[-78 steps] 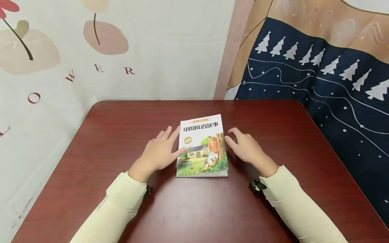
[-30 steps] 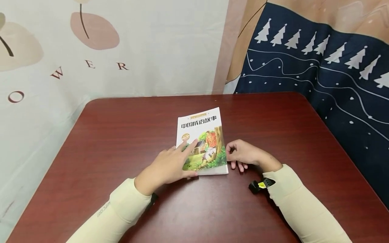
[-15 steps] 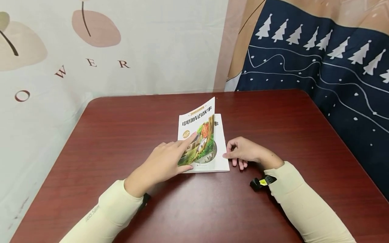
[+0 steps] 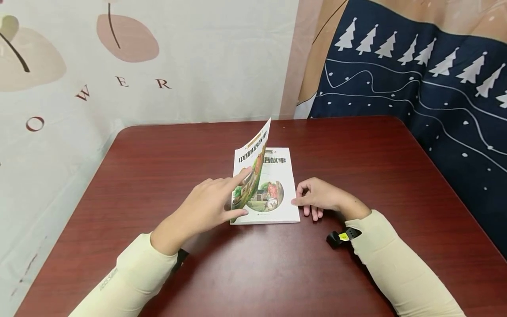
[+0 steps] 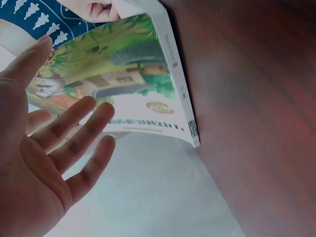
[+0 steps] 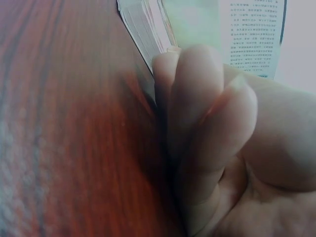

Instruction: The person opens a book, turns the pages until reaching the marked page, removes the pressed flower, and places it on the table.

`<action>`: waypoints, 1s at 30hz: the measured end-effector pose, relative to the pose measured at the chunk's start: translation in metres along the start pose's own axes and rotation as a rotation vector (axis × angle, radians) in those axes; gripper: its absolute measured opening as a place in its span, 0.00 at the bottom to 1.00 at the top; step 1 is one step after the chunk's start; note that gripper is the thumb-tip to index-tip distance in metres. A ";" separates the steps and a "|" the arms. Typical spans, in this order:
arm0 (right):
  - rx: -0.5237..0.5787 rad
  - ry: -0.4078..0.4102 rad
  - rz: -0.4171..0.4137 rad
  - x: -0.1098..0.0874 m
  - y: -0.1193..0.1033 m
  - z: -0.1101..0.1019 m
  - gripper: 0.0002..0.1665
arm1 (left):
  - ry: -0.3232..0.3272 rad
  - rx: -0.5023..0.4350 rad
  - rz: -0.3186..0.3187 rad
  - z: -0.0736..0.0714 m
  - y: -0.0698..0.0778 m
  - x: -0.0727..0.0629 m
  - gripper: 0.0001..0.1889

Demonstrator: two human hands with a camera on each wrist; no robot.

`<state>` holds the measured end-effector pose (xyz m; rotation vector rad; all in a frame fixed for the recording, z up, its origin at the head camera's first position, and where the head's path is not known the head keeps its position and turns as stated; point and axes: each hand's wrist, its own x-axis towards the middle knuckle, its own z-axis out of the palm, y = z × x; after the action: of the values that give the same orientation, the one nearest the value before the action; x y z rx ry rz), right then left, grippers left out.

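A paperback book (image 4: 286,193) lies on the table with its illustrated front cover (image 4: 247,152) raised and leaning left, baring a white title page with a round picture. My left hand (image 4: 206,200) is at the left side, forefinger against the cover's picture and thumb low over the title page. In the left wrist view its fingers are spread and loosely bent before the cover. At the book's right edge, my right hand (image 4: 322,196) pinches the page edge between thumb and curled forefinger. The right wrist view shows its bent fingers (image 6: 197,89) against the page block (image 6: 140,29).
The dark red tabletop (image 4: 178,149) extends around the book. Behind it hang a pale cloth (image 4: 222,66) with printed letters and a navy cloth (image 4: 376,83) with white trees. A black strap (image 4: 340,237) is on the right wrist.
The front cover has swung up and left from lying nearly flat, uncovering the title page. My left hand has drawn left with it; my right hand came to the book's edge and stays there.
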<state>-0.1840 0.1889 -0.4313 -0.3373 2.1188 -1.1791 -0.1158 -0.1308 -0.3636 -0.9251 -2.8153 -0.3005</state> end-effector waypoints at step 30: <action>0.007 -0.003 -0.016 -0.002 0.001 0.001 0.16 | 0.296 -0.035 0.062 -0.029 -0.031 -0.036 0.37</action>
<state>-0.1818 0.1902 -0.4319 -0.3538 2.1132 -1.1941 -0.1035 -0.1823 -0.3476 -0.8916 -2.5149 -0.4397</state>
